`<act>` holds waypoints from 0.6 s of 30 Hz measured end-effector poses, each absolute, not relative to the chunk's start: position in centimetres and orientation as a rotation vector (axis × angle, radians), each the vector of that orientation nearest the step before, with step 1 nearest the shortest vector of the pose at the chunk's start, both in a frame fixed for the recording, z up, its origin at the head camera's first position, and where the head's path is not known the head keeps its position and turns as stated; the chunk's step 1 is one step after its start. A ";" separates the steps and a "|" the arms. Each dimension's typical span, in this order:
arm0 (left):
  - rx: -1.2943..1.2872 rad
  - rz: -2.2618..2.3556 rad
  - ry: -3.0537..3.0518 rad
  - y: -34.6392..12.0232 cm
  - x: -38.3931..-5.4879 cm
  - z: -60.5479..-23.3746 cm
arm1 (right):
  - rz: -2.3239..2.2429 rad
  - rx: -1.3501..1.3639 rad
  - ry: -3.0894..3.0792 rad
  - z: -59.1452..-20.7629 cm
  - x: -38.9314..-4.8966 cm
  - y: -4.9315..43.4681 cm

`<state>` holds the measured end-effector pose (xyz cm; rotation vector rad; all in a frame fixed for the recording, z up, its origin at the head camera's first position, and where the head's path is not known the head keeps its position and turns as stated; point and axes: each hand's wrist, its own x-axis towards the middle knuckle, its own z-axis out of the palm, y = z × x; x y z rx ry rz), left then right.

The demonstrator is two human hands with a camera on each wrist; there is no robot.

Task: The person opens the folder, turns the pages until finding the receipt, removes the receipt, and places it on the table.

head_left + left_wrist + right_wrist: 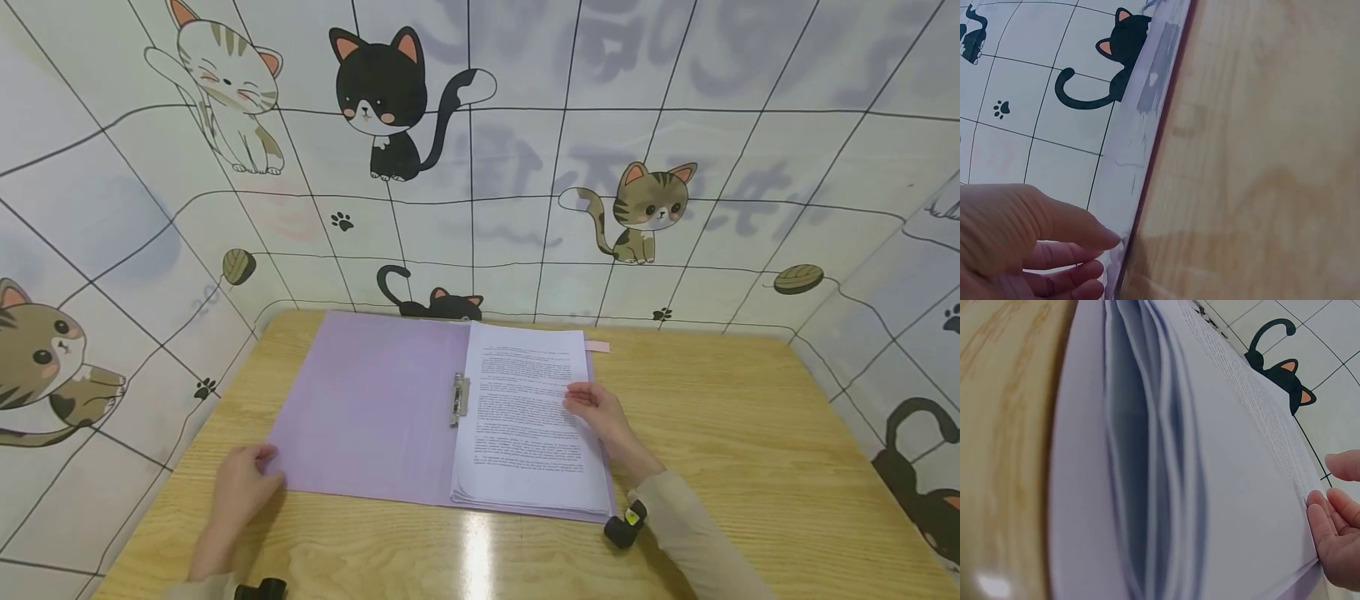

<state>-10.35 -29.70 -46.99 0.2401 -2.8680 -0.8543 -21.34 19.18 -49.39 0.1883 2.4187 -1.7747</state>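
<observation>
A purple folder (367, 400) lies spread on the wooden table, its left cover bare. On its right half sits a stack of printed sheets (525, 425), beside a metal clip (459, 400) near the spine. My left hand (243, 487) is at the cover's lower left corner; in the left wrist view its thumb tip meets the folder edge (1141, 206), with the fingers loosely bent below. My right hand (600, 417) rests its fingertips on the right edge of the sheets. In the right wrist view the thumb stands apart from the fingers (1329, 519), and the sheet edges fan slightly.
A pink tab (597, 347) sticks out past the upper right of the stack. Wall panels with cartoon cats (382, 92) enclose the wooden table (720, 433) at the back and sides. Black wrist cameras (624, 527) are strapped near both sleeves.
</observation>
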 end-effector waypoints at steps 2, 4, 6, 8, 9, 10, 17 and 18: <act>0.208 -0.893 -2.841 -29.3 -10.8 -47.1 | -1.782 0.201 2.414 -49.4 -21.4 19.2; 0.166 -0.925 -2.810 -28.8 -11.3 -47.2 | -1.791 0.205 2.415 -49.4 -21.4 19.2; 0.124 -0.945 -2.772 -28.4 -11.8 -47.4 | -1.795 0.200 2.420 -49.4 -21.4 19.2; 0.088 -0.974 -2.740 -28.0 -12.3 -47.5 | -1.795 0.198 2.425 -49.4 -21.4 19.2; 0.071 -0.978 -2.727 -27.7 -12.6 -47.6 | -1.794 0.195 2.426 -49.4 -21.4 19.2; 0.060 -0.984 -2.716 -27.6 -12.8 -47.6 | -1.792 0.196 2.426 -49.4 -21.4 19.2; 0.008 -1.042 -2.680 -25.9 -14.1 -47.7 | -1.774 0.210 2.419 -49.3 -21.3 19.1; -0.001 -1.055 -2.677 -25.6 -14.3 -47.6 | -1.777 0.210 2.416 -49.2 -21.3 19.1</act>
